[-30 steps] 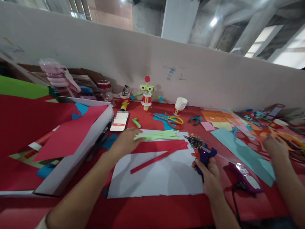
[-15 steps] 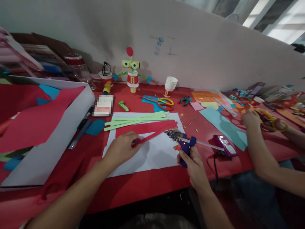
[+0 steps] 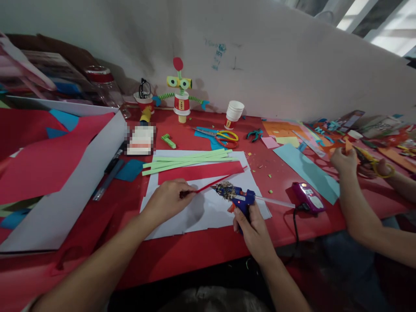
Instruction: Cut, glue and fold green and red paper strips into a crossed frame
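Strip of red paper (image 3: pixel 204 187) sits pinched in the fingers of my left hand (image 3: pixel 170 199), its free end slanting up over a wider red piece (image 3: pixel 198 172). My right hand (image 3: pixel 255 229) is closed round the handle of a blue glue gun (image 3: pixel 242 197), nozzle at or just beside the strip; contact I cannot confirm. My two hands are apart. A white sheet (image 3: pixel 214 221) lies beneath on the bench (image 3: pixel 201 255), with pale green strips (image 3: pixel 188 162) across its far side.

Findings on method: the narrow strip calls for a steady pinch, fingertips well back from the nozzle, which I judge hot. Light, even trigger pressure would suit so slim a surface. Shreds (image 3: pixel 225 190) clustered behind the tip could snag or smear paper; a shallow nozzle angle would limit that. Trigger position: not determinable.
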A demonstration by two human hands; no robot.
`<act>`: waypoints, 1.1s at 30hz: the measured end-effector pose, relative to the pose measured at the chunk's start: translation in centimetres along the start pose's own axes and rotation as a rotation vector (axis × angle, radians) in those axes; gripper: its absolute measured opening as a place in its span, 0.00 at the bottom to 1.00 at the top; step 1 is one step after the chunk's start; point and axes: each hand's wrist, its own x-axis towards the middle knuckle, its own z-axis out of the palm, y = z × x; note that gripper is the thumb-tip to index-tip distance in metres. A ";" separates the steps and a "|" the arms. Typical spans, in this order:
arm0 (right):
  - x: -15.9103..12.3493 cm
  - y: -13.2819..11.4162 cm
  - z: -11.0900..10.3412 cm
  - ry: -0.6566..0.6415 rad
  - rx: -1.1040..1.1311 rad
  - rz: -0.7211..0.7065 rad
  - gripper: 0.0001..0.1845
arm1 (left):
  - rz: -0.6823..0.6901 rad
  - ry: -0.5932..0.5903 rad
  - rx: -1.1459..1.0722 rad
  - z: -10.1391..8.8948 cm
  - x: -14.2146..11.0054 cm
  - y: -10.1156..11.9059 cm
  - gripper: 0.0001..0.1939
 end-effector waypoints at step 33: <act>2.2 -1.6 -1.9 0.036 -0.499 0.063 0.17 | 0.008 -0.015 0.153 0.3 -0.1 0.3 0.16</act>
